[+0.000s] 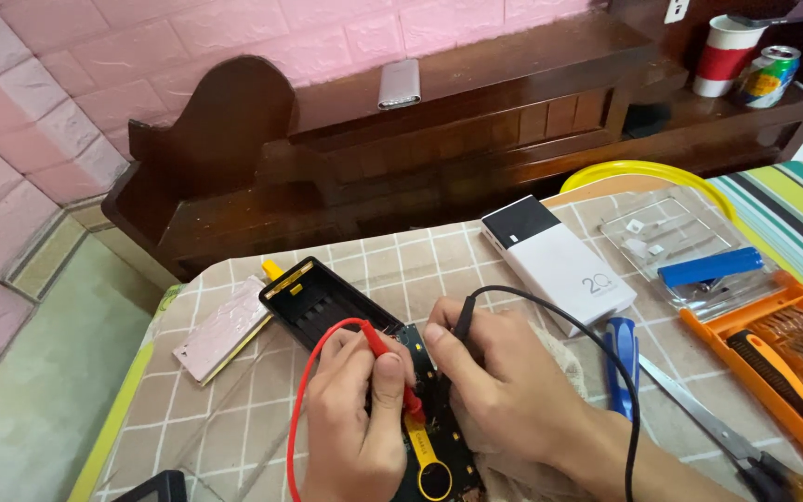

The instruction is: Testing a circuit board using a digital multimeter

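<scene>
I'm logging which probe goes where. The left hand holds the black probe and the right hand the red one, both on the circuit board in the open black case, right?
Not quite: the colours are swapped. The head view shows the left hand holding the red probe and the right hand the black probe, both on the circuit board in the open black case.

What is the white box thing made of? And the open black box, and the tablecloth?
White power bank: looks like smooth hard plastic with a glossy black end; light glints off it. Open black case: probably matte moulded plastic, with ribbed slots inside. Tablecloth: seems a wipeable vinyl or plastic sheet with a printed tile pattern, though it could be cloth.
</scene>
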